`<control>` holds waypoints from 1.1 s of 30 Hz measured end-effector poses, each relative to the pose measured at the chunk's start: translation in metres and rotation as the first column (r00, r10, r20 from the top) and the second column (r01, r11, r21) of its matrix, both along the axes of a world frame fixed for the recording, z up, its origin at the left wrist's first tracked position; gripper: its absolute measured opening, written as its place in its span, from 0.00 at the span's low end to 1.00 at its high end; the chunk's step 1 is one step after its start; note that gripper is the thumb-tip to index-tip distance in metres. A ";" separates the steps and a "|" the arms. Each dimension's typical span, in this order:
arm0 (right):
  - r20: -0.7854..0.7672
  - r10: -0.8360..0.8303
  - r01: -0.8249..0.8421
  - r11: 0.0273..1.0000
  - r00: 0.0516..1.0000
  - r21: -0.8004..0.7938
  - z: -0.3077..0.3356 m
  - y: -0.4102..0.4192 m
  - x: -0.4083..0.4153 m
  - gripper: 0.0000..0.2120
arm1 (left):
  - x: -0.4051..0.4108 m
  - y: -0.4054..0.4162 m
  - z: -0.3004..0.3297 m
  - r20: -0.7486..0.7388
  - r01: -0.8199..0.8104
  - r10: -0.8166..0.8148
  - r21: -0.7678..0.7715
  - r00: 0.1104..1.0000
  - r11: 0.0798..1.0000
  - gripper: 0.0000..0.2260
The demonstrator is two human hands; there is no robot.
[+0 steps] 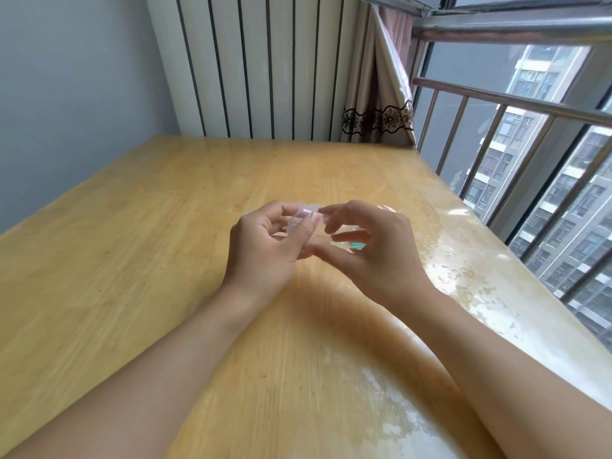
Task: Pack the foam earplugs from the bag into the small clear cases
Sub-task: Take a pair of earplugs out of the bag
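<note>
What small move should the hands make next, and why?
Probably open the small clear case: the left hand pinches it above the table, the right hand has fingertips at its edge, and no earplug is plainly visible inside.

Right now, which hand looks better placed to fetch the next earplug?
Probably the right hand. The left hand pinches a clear case, so it is busy. The right hand's fingers are curled just above the bag, where something green shows under them.

Both hands [318, 240] pinch a clear case [306, 216] above the table [132, 260]
</note>
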State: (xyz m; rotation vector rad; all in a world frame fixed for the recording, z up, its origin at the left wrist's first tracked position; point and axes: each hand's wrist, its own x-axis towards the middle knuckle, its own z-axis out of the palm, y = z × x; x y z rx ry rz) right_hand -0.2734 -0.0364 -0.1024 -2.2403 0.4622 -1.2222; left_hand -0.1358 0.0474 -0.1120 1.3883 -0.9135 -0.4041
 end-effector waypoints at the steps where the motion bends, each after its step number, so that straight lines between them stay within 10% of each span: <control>1: 0.003 -0.002 0.002 0.997 1.000 0.073 0.001 -0.001 -0.002 0.12 | -0.001 0.000 0.001 -0.032 0.025 -0.024 0.016 0.999 1.000 0.10; 12: 0.065 -0.061 0.040 0.956 0.996 0.289 0.013 -0.020 -0.011 0.04 | 0.010 0.008 0.009 -0.015 0.366 -0.368 0.162 0.930 0.917 0.16; 23: -0.167 -0.226 0.210 0.972 0.960 -0.110 0.035 -0.039 -0.038 0.07 | 0.015 0.005 -0.006 0.367 0.038 -0.200 0.403 0.909 0.914 0.18; 27: -0.570 -0.206 0.095 0.971 0.796 -0.218 0.033 -0.028 -0.051 0.05 | 0.014 0.007 -0.005 0.553 -0.096 -0.219 0.483 0.804 0.870 0.18; 33: -0.699 -0.251 0.108 0.964 0.670 -0.242 0.016 -0.024 -0.040 0.10 | 0.008 0.010 0.006 0.714 -0.240 -0.179 0.444 0.677 0.863 0.18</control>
